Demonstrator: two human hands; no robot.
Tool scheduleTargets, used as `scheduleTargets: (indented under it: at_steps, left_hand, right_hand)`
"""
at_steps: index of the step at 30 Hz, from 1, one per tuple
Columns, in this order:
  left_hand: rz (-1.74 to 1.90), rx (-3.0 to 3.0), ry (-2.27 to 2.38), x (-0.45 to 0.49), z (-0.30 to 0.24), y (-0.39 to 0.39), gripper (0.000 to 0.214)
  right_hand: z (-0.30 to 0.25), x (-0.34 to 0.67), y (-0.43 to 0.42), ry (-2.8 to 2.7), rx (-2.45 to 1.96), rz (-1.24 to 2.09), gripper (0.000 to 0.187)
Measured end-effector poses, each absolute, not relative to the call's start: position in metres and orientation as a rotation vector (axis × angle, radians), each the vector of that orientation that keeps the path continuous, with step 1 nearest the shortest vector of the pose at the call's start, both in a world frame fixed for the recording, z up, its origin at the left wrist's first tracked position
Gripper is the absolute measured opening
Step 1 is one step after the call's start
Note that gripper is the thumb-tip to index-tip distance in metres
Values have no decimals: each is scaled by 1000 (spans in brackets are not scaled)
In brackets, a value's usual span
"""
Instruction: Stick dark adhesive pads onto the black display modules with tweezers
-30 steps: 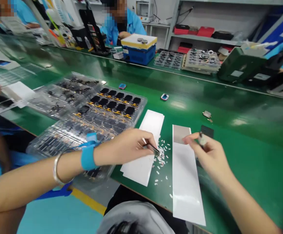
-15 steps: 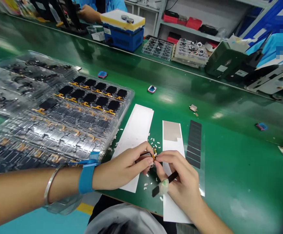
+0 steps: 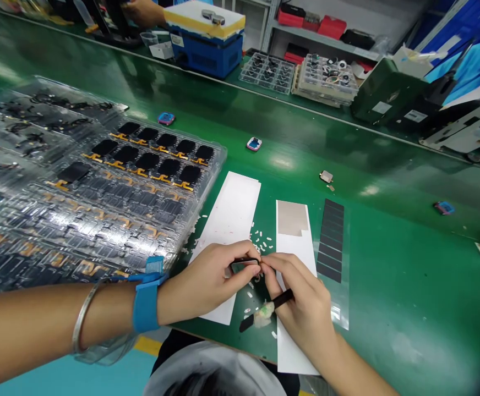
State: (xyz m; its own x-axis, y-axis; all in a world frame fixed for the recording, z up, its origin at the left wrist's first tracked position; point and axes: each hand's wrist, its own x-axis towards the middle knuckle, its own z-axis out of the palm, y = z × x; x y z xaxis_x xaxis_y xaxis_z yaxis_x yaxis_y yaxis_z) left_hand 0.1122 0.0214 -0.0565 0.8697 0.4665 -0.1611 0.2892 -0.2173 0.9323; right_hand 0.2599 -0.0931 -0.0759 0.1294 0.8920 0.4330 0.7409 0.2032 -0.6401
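My left hand (image 3: 213, 280) pinches a small dark flat part with an orange flex tail (image 3: 246, 260) above the green bench. My right hand (image 3: 301, 302) is closed round black tweezers (image 3: 265, 311), which carry a wad of pale residue, and its fingertips meet the part's orange end. Both hands hover between two white paper strips: one on the left (image 3: 229, 220) and one on the right (image 3: 292, 231). Small white scraps (image 3: 262, 241) lie scattered between the strips. A clear film with a column of dark rectangles (image 3: 331, 239) lies to the right.
Stacked clear trays of dark screen parts (image 3: 141, 170) fill the left of the bench. Small loose parts (image 3: 254, 144) lie on the green belt (image 3: 388, 264) beyond. A blue and yellow box (image 3: 207, 33), more trays (image 3: 325, 80) and a green machine (image 3: 382, 99) stand at the back, with another person's hand (image 3: 141, 11) there.
A second ago my hands were apart, the right one lifted by the dark film. They have come together over the part, and the view has dropped and shifted right.
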Motion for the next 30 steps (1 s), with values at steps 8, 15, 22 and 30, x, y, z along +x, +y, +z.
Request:
scheduleTargets:
  at_steps: [8, 15, 22, 30]
  left_hand:
    - [178, 1678, 549, 115, -54, 23, 15]
    - [157, 1487, 467, 112, -53, 19, 10]
    - [163, 1543, 473, 110, -50, 18, 10]
    - [149, 1594, 495, 113, -50, 18, 7]
  right_hand:
    - [-75, 278, -83, -1356, -1721, 462, 9]
    - [-74, 287, -72, -1019, -1707, 956, 20]
    - [-82, 274, -75, -802, -1385, 1362, 35]
    - [-81, 272, -77, -783, -1407, 1347, 34]
